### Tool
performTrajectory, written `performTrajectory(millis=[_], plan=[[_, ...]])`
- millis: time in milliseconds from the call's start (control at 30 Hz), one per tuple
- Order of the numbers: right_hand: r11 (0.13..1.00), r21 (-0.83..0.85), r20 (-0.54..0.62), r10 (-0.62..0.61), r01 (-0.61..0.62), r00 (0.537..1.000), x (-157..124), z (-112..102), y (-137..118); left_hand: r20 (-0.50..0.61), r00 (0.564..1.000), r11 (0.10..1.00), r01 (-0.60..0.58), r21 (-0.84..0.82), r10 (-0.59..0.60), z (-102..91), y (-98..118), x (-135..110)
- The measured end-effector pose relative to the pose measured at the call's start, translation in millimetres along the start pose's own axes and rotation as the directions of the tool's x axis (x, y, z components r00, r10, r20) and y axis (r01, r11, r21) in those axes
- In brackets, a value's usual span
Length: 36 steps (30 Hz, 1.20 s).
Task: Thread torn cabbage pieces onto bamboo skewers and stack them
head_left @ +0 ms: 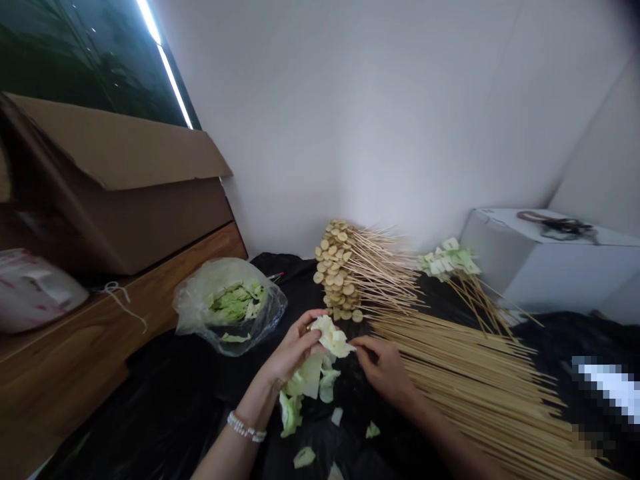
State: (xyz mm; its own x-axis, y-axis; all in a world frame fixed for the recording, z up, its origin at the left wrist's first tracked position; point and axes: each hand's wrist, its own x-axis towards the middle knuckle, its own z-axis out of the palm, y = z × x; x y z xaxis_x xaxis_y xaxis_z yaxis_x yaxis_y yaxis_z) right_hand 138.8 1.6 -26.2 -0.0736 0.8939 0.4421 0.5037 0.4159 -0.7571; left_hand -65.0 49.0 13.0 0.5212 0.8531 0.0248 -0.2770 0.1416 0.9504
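My left hand (300, 343), with a beaded bracelet at the wrist, is closed around a bunch of pale cabbage pieces (333, 337). Thumb and forefinger of my right hand (383, 367) pinch the right edge of that bunch; whether a thin stick is also between them I cannot make out. Below my hands, loose cabbage leaves (313, 377) lie on the black plastic sheet (200, 407), with smaller scraps nearer to me. Just right of my right hand, long bamboo skewers (480, 380) lie side by side in a wide layer.
Skewered round pale slices (337, 267) are stacked behind my hands. Finished-looking cabbage skewers (450, 260) lean by a white box (530, 260). To the left sit a clear plastic bag (193, 300) of shredded-looking cabbage leaves and a large cardboard box (150, 220) on a wooden surface.
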Motion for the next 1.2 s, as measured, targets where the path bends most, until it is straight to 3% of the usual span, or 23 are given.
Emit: performTrajectory(millis=[100,300,467,733,967,1200], plan=[[0.998,0.051,-0.009,0.036,-0.036,0.999,0,-3,-5,-0.008,1.000,1.000,0.018,-0.026,-0.018,-2.2,-8,-1],[0.984,0.153,0.032,0.089,-0.093,0.996,-1,-2,-10,-0.025,1.000,1.000,0.012,0.017,-0.011,-4.7,-2,-7],[0.989,0.098,0.084,0.105,-0.113,0.991,-8,7,-11,0.034,0.999,1.000,-0.009,0.019,0.009,-6.1,-3,-7],[0.999,0.030,0.056,0.033,-0.034,0.998,-8,10,-11,0.086,0.996,0.997,-0.005,0.080,-0.002,-4.5,-6,-7],[0.996,0.041,0.122,0.078,-0.083,0.989,-8,4,-18,0.044,0.999,0.994,0.018,0.106,-0.023,-0.6,-2,-10],[0.983,0.089,0.114,0.149,-0.160,0.982,-8,0,-17,-0.059,0.997,0.997,0.047,-0.062,-0.051,-9.9,4,-10]])
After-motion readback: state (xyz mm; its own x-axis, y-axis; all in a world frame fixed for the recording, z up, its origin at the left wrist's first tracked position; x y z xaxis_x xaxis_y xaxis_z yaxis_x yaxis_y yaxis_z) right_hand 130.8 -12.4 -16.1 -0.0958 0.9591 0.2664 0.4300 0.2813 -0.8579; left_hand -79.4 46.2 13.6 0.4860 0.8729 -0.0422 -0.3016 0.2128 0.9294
